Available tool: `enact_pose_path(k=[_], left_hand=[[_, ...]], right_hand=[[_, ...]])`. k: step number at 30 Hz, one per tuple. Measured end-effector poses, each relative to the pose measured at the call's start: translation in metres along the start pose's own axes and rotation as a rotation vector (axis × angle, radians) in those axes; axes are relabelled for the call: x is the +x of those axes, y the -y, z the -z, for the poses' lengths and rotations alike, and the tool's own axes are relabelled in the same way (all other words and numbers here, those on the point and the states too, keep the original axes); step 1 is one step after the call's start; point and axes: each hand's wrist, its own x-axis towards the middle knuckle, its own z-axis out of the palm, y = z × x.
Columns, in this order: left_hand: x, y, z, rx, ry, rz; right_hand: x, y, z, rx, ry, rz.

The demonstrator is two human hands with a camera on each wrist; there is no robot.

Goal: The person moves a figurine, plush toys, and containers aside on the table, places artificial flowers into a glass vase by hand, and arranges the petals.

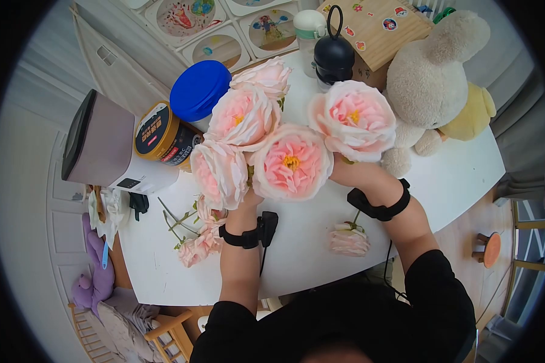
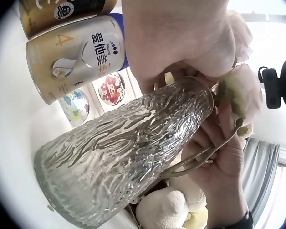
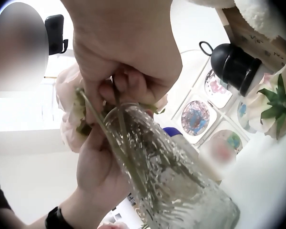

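A ribbed clear glass vase stands on the table, tilted in the wrist views. Large pale pink roses crowd above its mouth, covering most of both hands in the head view. My left hand grips the vase near its rim, its fingertips partly hidden behind the glass. At the mouth, my right hand has curled fingers and pinches a green rose stem. Another stem slants down along the outside of the glass. One rose sits apart at the right, above the right wrist.
Loose roses lie on the white table at left, and a single rose lies near the front edge. Behind stand a blue-lidded can, a brown tub, a black-capped bottle and a plush rabbit.
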Motion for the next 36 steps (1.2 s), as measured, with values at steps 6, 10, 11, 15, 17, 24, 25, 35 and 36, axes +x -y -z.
enact_pose_path(k=[6, 10, 11, 15, 17, 24, 25, 35, 36], left_hand=[[0.029, -0.077, -0.002, -0.525, 0.016, 0.056], [0.058, -0.122, 0.002, -0.864, 0.153, -0.057], [0.059, -0.121, 0.001, -0.869, 0.173, -0.087], [0.056, -0.111, 0.0, -0.805, 0.164, -0.059], [0.049, -0.099, -0.001, -0.735, 0.12, -0.001], [0.039, -0.086, 0.001, -0.426, 0.105, 0.078], [0.039, -0.084, -0.001, -0.42, 0.094, 0.073], [0.017, -0.052, 0.0, -0.383, 0.094, 0.274], [0.021, -0.055, 0.0, -0.303, 0.084, 0.167]], right_hand=[[0.004, 0.015, 0.001, 0.077, -0.421, 0.009], [0.013, 0.024, -0.006, 0.567, -0.574, -0.301], [0.014, 0.02, -0.004, 0.607, -0.507, -0.311], [0.021, 0.021, 0.0, 0.717, -0.414, -0.344], [0.023, 0.02, -0.001, 0.728, -0.417, -0.349], [0.034, 0.019, 0.002, 0.658, -0.372, -0.375], [0.035, 0.02, 0.002, 0.648, -0.364, -0.384], [0.021, 0.053, 0.059, 0.398, -0.256, -0.337], [0.016, 0.062, 0.067, 0.379, -0.301, -0.275]])
